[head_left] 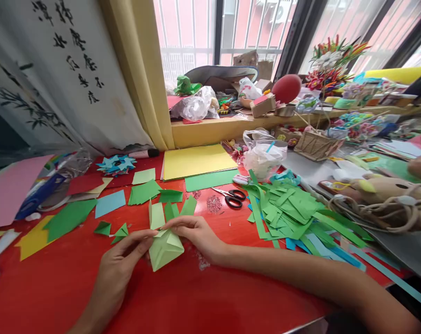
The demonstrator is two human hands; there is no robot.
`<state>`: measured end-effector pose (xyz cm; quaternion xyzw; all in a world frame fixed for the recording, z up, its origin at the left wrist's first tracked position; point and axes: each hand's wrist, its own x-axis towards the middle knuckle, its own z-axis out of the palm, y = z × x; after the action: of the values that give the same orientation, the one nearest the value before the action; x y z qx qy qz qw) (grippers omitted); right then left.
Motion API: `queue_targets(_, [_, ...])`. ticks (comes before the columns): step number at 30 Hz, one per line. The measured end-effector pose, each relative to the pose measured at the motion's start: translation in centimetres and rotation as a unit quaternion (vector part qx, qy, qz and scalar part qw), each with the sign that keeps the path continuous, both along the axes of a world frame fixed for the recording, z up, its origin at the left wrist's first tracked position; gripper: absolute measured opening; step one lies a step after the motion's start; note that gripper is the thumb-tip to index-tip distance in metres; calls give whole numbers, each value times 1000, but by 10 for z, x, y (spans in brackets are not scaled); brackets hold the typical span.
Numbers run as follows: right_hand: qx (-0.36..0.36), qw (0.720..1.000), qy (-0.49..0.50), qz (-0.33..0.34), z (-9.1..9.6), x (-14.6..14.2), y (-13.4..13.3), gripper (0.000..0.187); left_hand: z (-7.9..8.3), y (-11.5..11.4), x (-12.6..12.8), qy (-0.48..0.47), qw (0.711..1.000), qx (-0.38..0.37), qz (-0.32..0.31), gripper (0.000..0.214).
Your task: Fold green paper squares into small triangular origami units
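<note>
Between both hands, just above the red table (203, 301), is a light green folded paper (166, 250) with crease lines across its face. My left hand (123, 260) pinches its upper left edge between thumb and fingers. At the top edge my right hand (199, 236) closes its fingertips on the same paper, with part of its grip hidden. Right behind them stands a pale green folded piece (157, 215), beside some dark green folded pieces (171, 211). Two small green folded pieces (119, 233) lie to the left of my left hand.
Black-handled scissors (234, 199) lie beyond my right hand, near a heap of green paper strips (290, 208). Yellow sheets (199, 161), a green paper stack (144, 191) and a blue sheet (110, 203) lie farther back. A plastic bag (264, 155) stands behind the scissors.
</note>
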<state>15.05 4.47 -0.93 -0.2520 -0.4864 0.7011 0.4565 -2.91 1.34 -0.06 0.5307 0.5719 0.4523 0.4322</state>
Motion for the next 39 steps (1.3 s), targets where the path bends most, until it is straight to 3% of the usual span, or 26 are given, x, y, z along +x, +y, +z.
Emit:
queue_targets(6, [-6,999,-4,-37,-3,1,1,15,-2,-3,5,-9,1000,1,-29,16])
queue_targets(11, [-22,1000,-17,-14,-5,2,0,14,2,-3,7,10,999,12,-30,14])
queue_targets(18, [21,998,-65,-13,-3,3,-2,12,7,-7,9,105,992,26,-64,12])
queue_targets(23, [57,993,-107,-11,-1,4,-4,14,5,-7,9,108,991,26,-80,14])
queue_targets(28, [43,995,-90,-2,-3,3,-5,18,9,-8,10,119,988,20,-99,13])
queue_targets(34, [-15,996,-92,0,-3,1,-5,20,11,-7,10,91,994,48,-41,16])
queue_targets(39, [-1,996,-89,13,-3,1,-5,19,9,-5,9,87,994,56,-44,15])
